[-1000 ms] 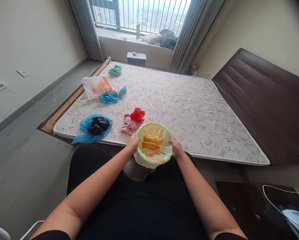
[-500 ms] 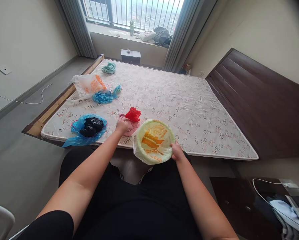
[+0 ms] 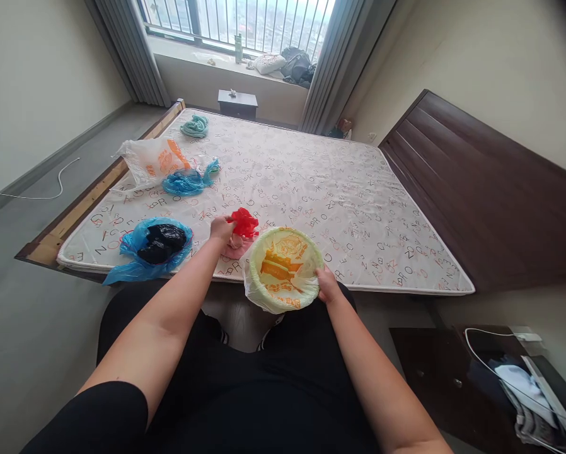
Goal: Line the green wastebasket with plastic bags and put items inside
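My right hand [image 3: 328,284] grips the rim of a round yellow-green bin [image 3: 319,252], which is lined with a white plastic bag with orange print. It is held just off the mattress's near edge. On the mattress, my left hand [image 3: 222,229] is closed on the edge of a crumpled red plastic bag [image 3: 245,222]. A pink plastic bag [image 3: 238,247] lies beneath the red one, partly hidden by it. Left of my forearm, a blue plastic bag [image 3: 128,255] lies spread around a black plastic bag [image 3: 164,243].
Farther along the mattress [image 3: 311,170] lie a white bag with orange print [image 3: 145,161], a blue bag [image 3: 186,183] and a teal bundle [image 3: 195,126]. A dark headboard [image 3: 481,189] stands at right. A small nightstand [image 3: 237,104] is beyond the bed. Cables and cloth lie on a dark cabinet [image 3: 425,353].
My left hand has shifted from the pink bag to the red bag, and the red bag looks slightly more spread. My right hand still holds the bin. The whole view has turned slightly right.
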`<state>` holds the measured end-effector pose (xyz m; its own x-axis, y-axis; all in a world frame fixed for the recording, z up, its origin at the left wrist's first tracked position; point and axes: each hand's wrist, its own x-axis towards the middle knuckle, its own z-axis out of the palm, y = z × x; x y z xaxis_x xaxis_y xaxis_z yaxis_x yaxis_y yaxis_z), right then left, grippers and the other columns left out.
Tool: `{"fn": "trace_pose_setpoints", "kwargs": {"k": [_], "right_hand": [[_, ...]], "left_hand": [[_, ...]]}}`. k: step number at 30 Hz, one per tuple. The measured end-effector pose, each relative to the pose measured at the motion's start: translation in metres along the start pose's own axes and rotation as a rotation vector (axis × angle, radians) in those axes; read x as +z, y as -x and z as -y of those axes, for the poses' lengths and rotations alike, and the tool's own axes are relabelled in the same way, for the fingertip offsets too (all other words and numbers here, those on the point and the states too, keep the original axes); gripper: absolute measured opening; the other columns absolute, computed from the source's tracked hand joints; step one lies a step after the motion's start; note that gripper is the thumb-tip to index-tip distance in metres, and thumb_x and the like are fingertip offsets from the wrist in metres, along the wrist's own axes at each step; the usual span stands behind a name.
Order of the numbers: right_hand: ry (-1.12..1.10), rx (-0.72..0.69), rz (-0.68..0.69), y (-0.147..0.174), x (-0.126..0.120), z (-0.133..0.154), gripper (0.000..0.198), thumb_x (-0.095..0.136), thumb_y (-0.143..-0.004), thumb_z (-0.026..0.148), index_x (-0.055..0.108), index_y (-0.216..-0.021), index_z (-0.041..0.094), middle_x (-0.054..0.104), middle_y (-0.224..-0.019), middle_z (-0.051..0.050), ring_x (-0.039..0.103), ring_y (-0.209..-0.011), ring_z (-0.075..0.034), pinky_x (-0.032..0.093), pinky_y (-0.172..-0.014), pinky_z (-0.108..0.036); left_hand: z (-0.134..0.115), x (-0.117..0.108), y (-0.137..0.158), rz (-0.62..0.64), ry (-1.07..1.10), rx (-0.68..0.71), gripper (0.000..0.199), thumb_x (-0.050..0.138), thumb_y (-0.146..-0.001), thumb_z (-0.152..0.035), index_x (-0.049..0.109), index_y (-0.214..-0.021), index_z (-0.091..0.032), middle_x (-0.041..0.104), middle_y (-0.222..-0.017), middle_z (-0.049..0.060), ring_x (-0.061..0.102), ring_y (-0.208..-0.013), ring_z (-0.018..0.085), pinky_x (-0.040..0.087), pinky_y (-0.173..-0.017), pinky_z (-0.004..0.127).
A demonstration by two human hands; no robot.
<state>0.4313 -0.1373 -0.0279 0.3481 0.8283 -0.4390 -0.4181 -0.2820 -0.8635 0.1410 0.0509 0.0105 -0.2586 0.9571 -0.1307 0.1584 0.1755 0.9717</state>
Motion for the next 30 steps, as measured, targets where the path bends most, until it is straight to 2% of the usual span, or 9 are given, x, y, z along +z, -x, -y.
{"fn": "trace_pose_setpoints", "kwargs": {"k": [6,11,13,15,18,22,25,28,30], "right_hand": [[-0.018,-0.044,0.008,-0.022,0.017,0.01,0.04,0.067,-0.066,0.018,0.057,-0.105,0.02,0.071,-0.083,-0.004,0.073,-0.085,-0.024,0.063,-0.071,-0.036],[0.166,-0.083,-0.079,-0.031,0.027,0.035,0.048,0.064,-0.075,0.024,0.056,-0.122,0.017,0.069,-0.116,-0.013,0.07,-0.104,-0.026,0.061,-0.086,-0.04],[0.363,-0.199,-0.165,-0.022,0.033,0.046,0.054,0.064,-0.079,0.03,0.054,-0.131,0.016,0.06,-0.135,-0.017,0.062,-0.122,-0.028,0.054,-0.1,-0.044],[0.606,-0.428,-0.214,-0.004,0.044,0.054,0.056,0.062,-0.084,0.036,0.053,-0.135,0.016,0.052,-0.147,-0.017,0.048,-0.138,-0.029,0.04,-0.115,-0.049],[0.848,-0.752,-0.089,0.031,0.072,0.06,0.056,0.058,-0.091,0.042,0.049,-0.142,0.022,0.046,-0.153,-0.012,0.037,-0.146,-0.029,0.018,-0.123,-0.059],[0.886,-1.012,0.324,0.072,0.115,0.057,0.08,0.063,-0.09,0.053,0.027,-0.157,0.027,0.027,-0.164,-0.012,0.021,-0.154,-0.028,0.025,-0.122,-0.055],[0.877,-1.109,0.524,0.091,0.138,0.048,0.095,0.068,-0.085,0.06,0.019,-0.16,0.028,0.022,-0.166,-0.012,0.02,-0.154,-0.03,0.031,-0.121,-0.053],[0.873,-1.183,0.566,0.103,0.151,0.035,0.088,0.067,-0.085,0.061,0.028,-0.157,0.027,0.034,-0.161,-0.012,0.027,-0.151,-0.03,0.031,-0.121,-0.052],[0.832,-1.213,0.496,0.109,0.153,0.027,0.071,0.062,-0.091,0.056,0.04,-0.151,0.026,0.044,-0.153,-0.011,0.034,-0.147,-0.029,0.032,-0.121,-0.051]], "left_hand": [[0.006,-0.04,-0.017,-0.351,0.058,0.111,0.027,0.06,-0.088,-0.016,0.059,-0.115,-0.014,0.067,-0.099,0.008,0.064,-0.08,0.014,0.051,-0.077,0.025],[-0.008,-0.067,0.007,-0.411,0.218,0.246,0.023,0.059,-0.091,-0.024,0.063,-0.112,-0.015,0.069,-0.107,0.01,0.065,-0.097,0.018,0.051,-0.09,0.03],[-0.018,-0.075,0.023,-0.375,0.325,0.248,0.023,0.059,-0.091,-0.03,0.065,-0.108,-0.015,0.07,-0.101,0.008,0.066,-0.092,0.018,0.054,-0.086,0.031],[-0.03,-0.08,0.039,-0.381,0.437,0.246,0.024,0.06,-0.09,-0.032,0.065,-0.107,-0.016,0.07,-0.098,0.007,0.067,-0.089,0.017,0.055,-0.082,0.03],[-0.047,-0.081,0.064,-0.431,0.608,0.254,0.023,0.062,-0.087,-0.029,0.062,-0.106,-0.018,0.07,-0.1,0.005,0.068,-0.09,0.017,0.056,-0.083,0.031],[-0.06,-0.064,0.106,-0.317,0.798,0.084,0.026,0.069,-0.08,-0.024,0.06,-0.103,-0.02,0.07,-0.094,0.004,0.07,-0.085,0.018,0.057,-0.082,0.034],[-0.056,-0.045,0.141,-0.171,0.819,-0.087,0.026,0.069,-0.078,-0.024,0.061,-0.102,-0.021,0.071,-0.088,0.003,0.07,-0.078,0.017,0.057,-0.079,0.034],[-0.049,-0.031,0.172,0.007,0.834,-0.194,0.026,0.068,-0.075,-0.02,0.065,-0.101,-0.02,0.071,-0.088,0.003,0.07,-0.079,0.016,0.056,-0.078,0.029],[-0.047,-0.027,0.188,0.091,0.891,-0.216,0.025,0.067,-0.073,-0.017,0.067,-0.098,-0.018,0.072,-0.093,0.004,0.07,-0.087,0.016,0.054,-0.082,0.027]]}}
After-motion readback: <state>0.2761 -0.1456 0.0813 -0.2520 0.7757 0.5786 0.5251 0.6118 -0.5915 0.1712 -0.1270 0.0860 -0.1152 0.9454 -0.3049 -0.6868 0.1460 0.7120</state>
